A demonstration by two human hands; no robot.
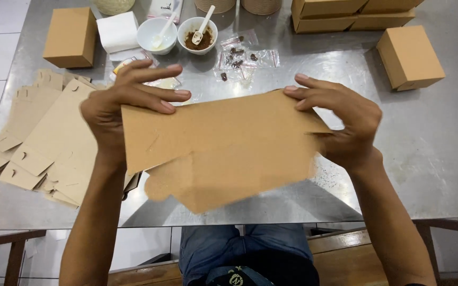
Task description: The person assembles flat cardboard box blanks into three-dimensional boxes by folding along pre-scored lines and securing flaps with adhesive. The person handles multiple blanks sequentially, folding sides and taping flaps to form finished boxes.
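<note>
A flat, unfolded brown cardboard box blank (pixel 223 148) is held up over the near edge of a steel table (pixel 441 137). My left hand (pixel 128 100) grips its left end, fingers spread over the top edge. My right hand (pixel 340 116) grips its right end, fingers curled over the upper corner. The blank's lower flaps look blurred. Both hands are above the table, near the middle.
A stack of flat box blanks (pixel 38 143) lies at the left. Folded brown boxes sit at the back left (pixel 70 37), right (pixel 410 57) and back right (pixel 345 13). Two white bowls with spoons (pixel 156 35) (pixel 197 35), small clear bags (pixel 239 55) and white paper (pixel 116 30) lie behind.
</note>
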